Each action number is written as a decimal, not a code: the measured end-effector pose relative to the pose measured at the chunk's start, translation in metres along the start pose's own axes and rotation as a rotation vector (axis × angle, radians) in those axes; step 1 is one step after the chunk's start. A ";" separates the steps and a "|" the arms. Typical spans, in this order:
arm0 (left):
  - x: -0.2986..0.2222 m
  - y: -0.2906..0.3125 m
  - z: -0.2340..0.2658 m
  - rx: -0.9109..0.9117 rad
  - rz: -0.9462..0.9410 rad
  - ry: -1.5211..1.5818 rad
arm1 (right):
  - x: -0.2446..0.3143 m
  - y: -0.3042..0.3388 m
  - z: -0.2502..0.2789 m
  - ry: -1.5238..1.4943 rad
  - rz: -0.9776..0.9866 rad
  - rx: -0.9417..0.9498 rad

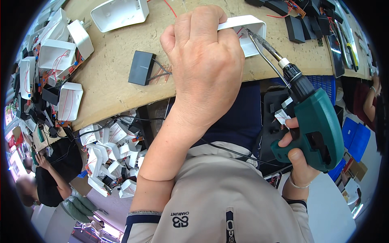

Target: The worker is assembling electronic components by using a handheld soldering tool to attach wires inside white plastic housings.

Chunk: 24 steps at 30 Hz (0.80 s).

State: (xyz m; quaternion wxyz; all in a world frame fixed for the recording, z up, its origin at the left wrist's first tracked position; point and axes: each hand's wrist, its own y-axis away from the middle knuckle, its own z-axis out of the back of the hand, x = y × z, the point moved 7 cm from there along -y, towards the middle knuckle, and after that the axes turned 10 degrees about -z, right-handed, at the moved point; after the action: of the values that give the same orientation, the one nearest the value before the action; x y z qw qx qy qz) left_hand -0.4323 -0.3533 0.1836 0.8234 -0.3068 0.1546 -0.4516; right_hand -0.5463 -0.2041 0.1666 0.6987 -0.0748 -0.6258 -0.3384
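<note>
My left hand (204,65) is closed around the edge of a white plastic housing (255,47), tilted so its open side faces right. Red wire ends show inside the housing. In my right hand (300,158) is a green soldering gun (318,121), its fingers wrapped round the handle. The gun's dark tip and thin metal feed tube (267,54) reach into the housing near the wires; whether they touch cannot be made out. Left of my left hand, a black box (142,68) with dark leads lies on the wooden bench (109,91).
Another white housing (120,15) lies at the bench's far side. White housings with red wires (56,54) pile up at left, more (109,158) below the bench edge. Black boxes (295,29) sit far right. A cable (227,150) crosses my lap. Other people (52,174) work nearby.
</note>
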 end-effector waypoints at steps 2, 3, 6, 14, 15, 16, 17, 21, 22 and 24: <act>0.000 0.000 0.001 -0.019 -0.005 0.006 | 0.000 0.000 0.000 0.002 -0.002 -0.003; 0.000 0.000 0.001 -0.028 -0.007 0.009 | -0.002 0.000 0.001 -0.005 -0.009 -0.009; 0.000 0.001 0.001 -0.057 -0.012 0.019 | -0.002 0.000 0.002 0.003 -0.019 -0.011; 0.001 0.001 0.001 -0.134 -0.023 0.042 | -0.003 -0.002 0.000 0.063 -0.029 0.014; 0.002 0.002 0.001 -0.143 -0.025 0.045 | -0.003 -0.002 -0.001 0.052 -0.030 0.017; 0.002 0.002 0.002 -0.153 -0.026 0.047 | -0.003 -0.002 -0.001 0.040 -0.030 0.020; 0.002 0.002 0.002 -0.162 -0.028 0.051 | -0.002 -0.002 -0.001 0.041 -0.031 0.020; 0.001 0.003 0.001 -0.202 -0.035 0.067 | -0.002 -0.002 -0.001 0.058 -0.025 0.017; 0.004 0.003 0.000 -0.213 -0.037 0.071 | -0.003 -0.002 0.000 0.054 -0.030 0.019; 0.002 0.003 0.002 -0.231 -0.040 0.074 | -0.002 -0.002 -0.001 0.057 -0.033 0.016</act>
State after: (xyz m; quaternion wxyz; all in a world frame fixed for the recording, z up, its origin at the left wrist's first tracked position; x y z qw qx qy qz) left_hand -0.4282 -0.3530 0.1835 0.7669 -0.3859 0.2299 -0.4583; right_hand -0.5469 -0.2055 0.1634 0.7112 -0.0491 -0.6095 -0.3467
